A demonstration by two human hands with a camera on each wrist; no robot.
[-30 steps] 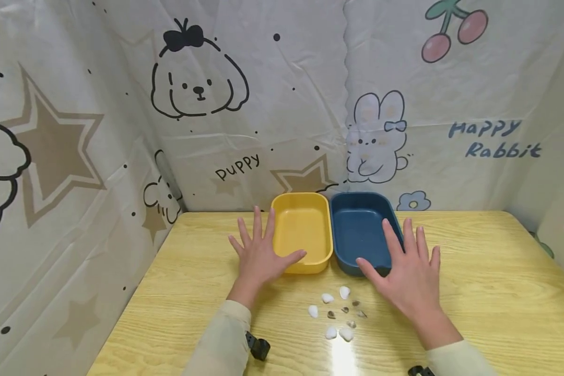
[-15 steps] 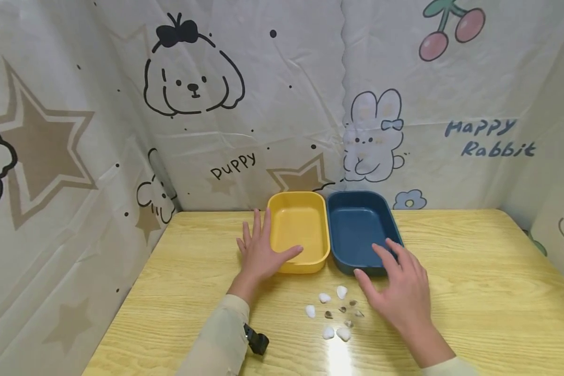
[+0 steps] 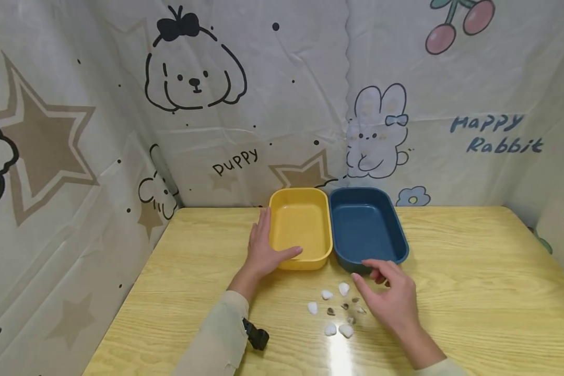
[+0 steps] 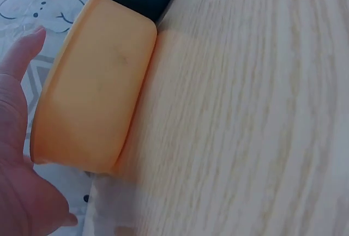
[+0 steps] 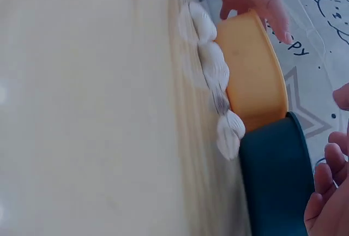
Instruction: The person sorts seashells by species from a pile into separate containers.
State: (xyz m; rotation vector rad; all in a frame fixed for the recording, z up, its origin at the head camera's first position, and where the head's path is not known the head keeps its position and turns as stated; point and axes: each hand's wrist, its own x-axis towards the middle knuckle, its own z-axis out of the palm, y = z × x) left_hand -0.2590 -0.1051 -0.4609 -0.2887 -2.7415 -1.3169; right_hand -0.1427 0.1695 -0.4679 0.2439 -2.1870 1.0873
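My left hand (image 3: 262, 256) lies along the left side of a yellow bin (image 3: 301, 227), fingers straight and thumb reaching over its front corner. Whether it touches the bin is hard to tell. My right hand (image 3: 395, 297) hovers just in front of a dark blue bin (image 3: 366, 232), fingers loosely bent, thumb apart, nothing held. Between the hands, on the table, lie several white seashells (image 3: 344, 289) and several small brown seashells (image 3: 330, 312). In the right wrist view the white shells (image 5: 215, 64) appear before both bins, with the right fingers (image 5: 324, 179) at the edge.
Both bins stand side by side at the back of a light wooden table (image 3: 460, 271). A printed cloth (image 3: 291, 104) hangs behind and at the sides. A black wrist camera (image 3: 257, 337) sits on the left sleeve.
My right hand has drawn back from the blue bin toward the shells, and its spread fingers have bent. The left fingers have come together beside the yellow bin. Bins and shells stay put.
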